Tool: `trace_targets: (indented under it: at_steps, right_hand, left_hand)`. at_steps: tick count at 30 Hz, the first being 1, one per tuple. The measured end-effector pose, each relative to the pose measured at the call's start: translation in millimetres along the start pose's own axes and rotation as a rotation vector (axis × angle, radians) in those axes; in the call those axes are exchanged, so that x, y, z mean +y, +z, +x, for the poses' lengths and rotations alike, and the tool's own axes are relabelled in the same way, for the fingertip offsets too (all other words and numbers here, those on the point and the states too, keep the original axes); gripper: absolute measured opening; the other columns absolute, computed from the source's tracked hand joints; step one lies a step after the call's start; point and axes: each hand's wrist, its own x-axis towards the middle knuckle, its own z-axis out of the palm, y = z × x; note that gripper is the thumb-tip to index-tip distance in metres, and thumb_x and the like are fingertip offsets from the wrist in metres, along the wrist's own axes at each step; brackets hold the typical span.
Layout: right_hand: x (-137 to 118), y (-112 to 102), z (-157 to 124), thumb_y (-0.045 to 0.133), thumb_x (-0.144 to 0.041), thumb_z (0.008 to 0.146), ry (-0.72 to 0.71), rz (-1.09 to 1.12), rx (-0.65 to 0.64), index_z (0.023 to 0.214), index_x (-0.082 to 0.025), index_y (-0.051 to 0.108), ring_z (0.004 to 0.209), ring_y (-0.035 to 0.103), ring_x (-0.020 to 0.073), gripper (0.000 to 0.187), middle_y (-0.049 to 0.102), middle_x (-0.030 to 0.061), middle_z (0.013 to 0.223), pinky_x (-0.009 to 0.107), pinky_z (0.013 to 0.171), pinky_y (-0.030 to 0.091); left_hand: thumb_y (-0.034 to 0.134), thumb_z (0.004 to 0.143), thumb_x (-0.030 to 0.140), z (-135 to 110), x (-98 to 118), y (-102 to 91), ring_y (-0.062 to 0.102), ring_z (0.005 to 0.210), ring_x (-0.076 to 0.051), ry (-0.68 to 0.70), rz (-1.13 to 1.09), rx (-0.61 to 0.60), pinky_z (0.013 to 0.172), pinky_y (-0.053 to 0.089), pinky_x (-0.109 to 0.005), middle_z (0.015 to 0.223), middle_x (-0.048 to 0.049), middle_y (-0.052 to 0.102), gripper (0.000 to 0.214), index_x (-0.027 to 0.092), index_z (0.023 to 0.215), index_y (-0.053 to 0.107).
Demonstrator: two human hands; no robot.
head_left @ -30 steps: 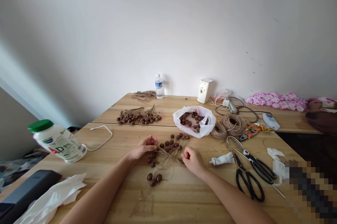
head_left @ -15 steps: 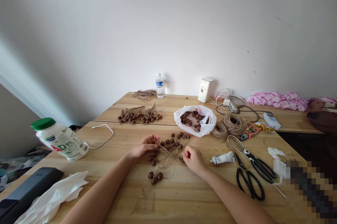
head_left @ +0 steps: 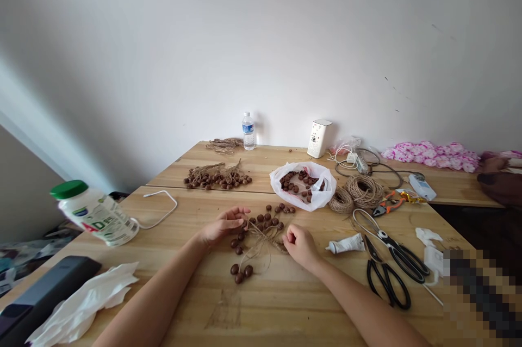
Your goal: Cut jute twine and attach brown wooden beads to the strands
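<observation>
Head view: a tangle of twine (head_left: 261,242) strung with brown nuts (head_left: 264,221) lies mid-table, nearer the near edge, between the left hand (head_left: 222,225), its fingers stretched out loosely over the nuts with thumb apart, and the right hand (head_left: 299,243), fingers curled in and pinching the twine's end. Just beyond, a bag (head_left: 324,194) of nuts blocks the far side, while a tube (head_left: 346,245) and scissors (head_left: 387,276) crowd the right edge. A bottle (head_left: 95,214), tissue (head_left: 85,301) and cable (head_left: 161,208) lie well apart toward the left edge.
</observation>
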Motion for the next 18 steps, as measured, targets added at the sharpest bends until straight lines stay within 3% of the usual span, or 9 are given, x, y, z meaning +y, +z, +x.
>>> trace_targets:
  at_steps: [18]
  right_hand:
    - [0.7,-0.1,-0.3,0.051,-0.015,0.071,-0.008,-0.002,-0.003,0.058,-0.020,0.034,0.052,0.038,0.0100,0.022,0.042,-0.0052,0.055,0.020,0.052,0.028]
  left_hand:
    - [0.074,0.069,0.020,-0.9,1.5,1.3,0.060,0.070,-0.016,-0.044,-0.008,0.055,0.065,0.042,-0.027,0.079,-0.0048,0.063,0.042,0.014,0.108,0.059]
